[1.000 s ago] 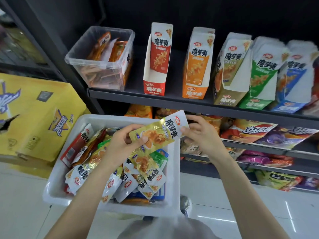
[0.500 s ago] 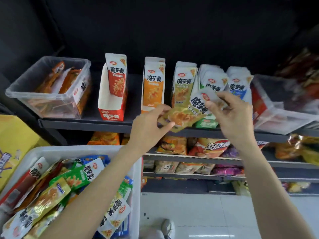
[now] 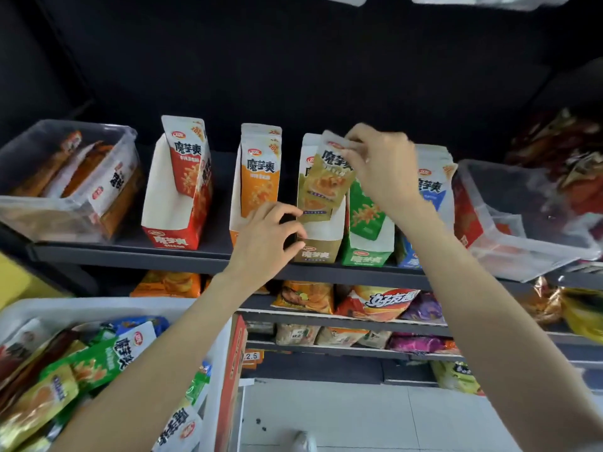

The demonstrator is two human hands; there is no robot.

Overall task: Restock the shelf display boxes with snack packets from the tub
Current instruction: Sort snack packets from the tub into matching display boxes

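Still lots left in the tub [image 3: 208, 363]; red box [image 3: 176, 220] half bare. Dark shop shelf [image 3: 130, 254] with five boxes in a row. Gold box [image 3: 321, 243] getting filled. Right hand [image 3: 380, 168] pinching a gold packet [image 3: 326, 177] over it. Left hand [image 3: 266, 244] loose, holding nothing, beside it.

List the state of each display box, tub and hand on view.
Red cardboard display box: nearly empty, one packet upright.
Orange cardboard display box: partly filled.
Gold cardboard display box: open-fronted, being filled.
Gold snack packet: tilted, partway in.
Right hand: grip pinching packet top.
Left hand: holds nothing, fingers curled.
White plastic tub: full of packets.
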